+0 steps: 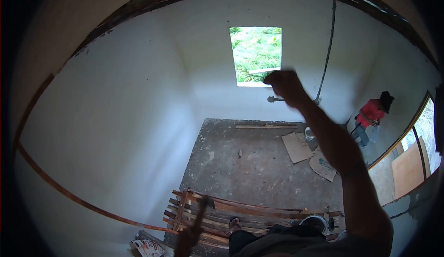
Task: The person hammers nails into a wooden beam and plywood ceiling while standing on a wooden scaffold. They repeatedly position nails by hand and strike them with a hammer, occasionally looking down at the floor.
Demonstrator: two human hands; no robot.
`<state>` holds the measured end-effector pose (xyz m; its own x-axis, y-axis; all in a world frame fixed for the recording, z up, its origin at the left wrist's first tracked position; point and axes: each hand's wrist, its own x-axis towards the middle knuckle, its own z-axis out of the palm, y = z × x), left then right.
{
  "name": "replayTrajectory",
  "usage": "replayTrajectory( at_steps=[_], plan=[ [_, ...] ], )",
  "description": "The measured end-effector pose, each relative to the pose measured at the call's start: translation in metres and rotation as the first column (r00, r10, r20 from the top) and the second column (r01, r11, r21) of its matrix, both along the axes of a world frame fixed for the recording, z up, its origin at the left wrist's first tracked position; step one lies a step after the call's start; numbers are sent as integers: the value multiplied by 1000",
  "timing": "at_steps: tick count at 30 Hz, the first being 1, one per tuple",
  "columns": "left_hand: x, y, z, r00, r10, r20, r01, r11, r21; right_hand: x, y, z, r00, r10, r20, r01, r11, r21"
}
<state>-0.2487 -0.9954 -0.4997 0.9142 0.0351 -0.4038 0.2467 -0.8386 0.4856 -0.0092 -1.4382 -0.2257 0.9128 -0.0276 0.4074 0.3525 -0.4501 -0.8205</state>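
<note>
My right hand is raised on an outstretched arm, in front of the far wall and the lower right corner of the window opening. Its fingers are closed, and what they hold, if anything, is too dark to make out. Low in the view, my left hand grips the handle of a hammer, whose dark head points up. Beneath the hammer lies a platform of wooden slats, with my sandalled foot on it.
A person in a red top stands by the right wall near an opening. Flattened cardboard and a white bucket are on the floor. Another bucket stands on the platform's right. A printed sack lies lower left.
</note>
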Motion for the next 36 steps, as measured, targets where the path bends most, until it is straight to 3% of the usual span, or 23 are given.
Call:
replayTrajectory(
  at_steps=[1,2,3,5,6,7,9,11,12,14,15,18,20,24,29,32,36],
  plan=[
    [25,3,36,933,-133,335,141,990,2,17,10,39,996,3,92,-1,1000,-20],
    [51,3,73,878,-196,437,186,980,66,33,19,76,985,8,174,-3,1000,-24],
    [78,4,117,898,-230,374,160,965,209,47,29,108,967,16,255,-10,1000,-24],
    [121,-5,204,739,-361,569,157,914,375,73,46,161,920,37,390,-41,999,3],
    [143,-6,235,600,-416,683,95,885,456,82,51,181,894,47,446,-73,997,41],
    [165,-4,263,399,-522,754,-12,819,574,73,61,199,925,-36,378,19,999,49],
    [191,-15,329,185,-707,683,-202,653,730,51,77,236,950,-200,240,197,980,41],
    [206,-34,382,265,-726,634,-275,573,772,92,69,254,923,-149,355,139,989,55],
    [216,-37,399,240,-750,616,-297,548,782,107,65,259,904,-122,409,107,992,60],
    [237,-42,423,134,-805,578,-357,505,786,114,63,255,897,-84,434,66,996,58],
    [243,-48,435,90,-800,593,-312,542,780,117,62,255,891,-64,449,42,997,58],
    [256,-64,459,155,-797,584,-311,521,795,93,74,248,905,-68,420,-22,978,206],
    [256,-81,471,220,-771,598,-297,531,793,101,68,251,904,-91,419,32,989,145],
    [269,-91,484,128,-828,546,-300,492,817,107,59,259,908,-134,398,151,989,-11],
    [280,-100,493,53,-835,548,-292,512,808,100,64,257,931,-151,333,117,986,121],
    [285,-105,494,-138,-828,544,-273,560,783,114,63,257,945,-84,316,18,979,205],
    [291,-105,498,-98,-839,535,-260,540,800,124,60,257,934,-30,357,-61,969,241]
  ],
)
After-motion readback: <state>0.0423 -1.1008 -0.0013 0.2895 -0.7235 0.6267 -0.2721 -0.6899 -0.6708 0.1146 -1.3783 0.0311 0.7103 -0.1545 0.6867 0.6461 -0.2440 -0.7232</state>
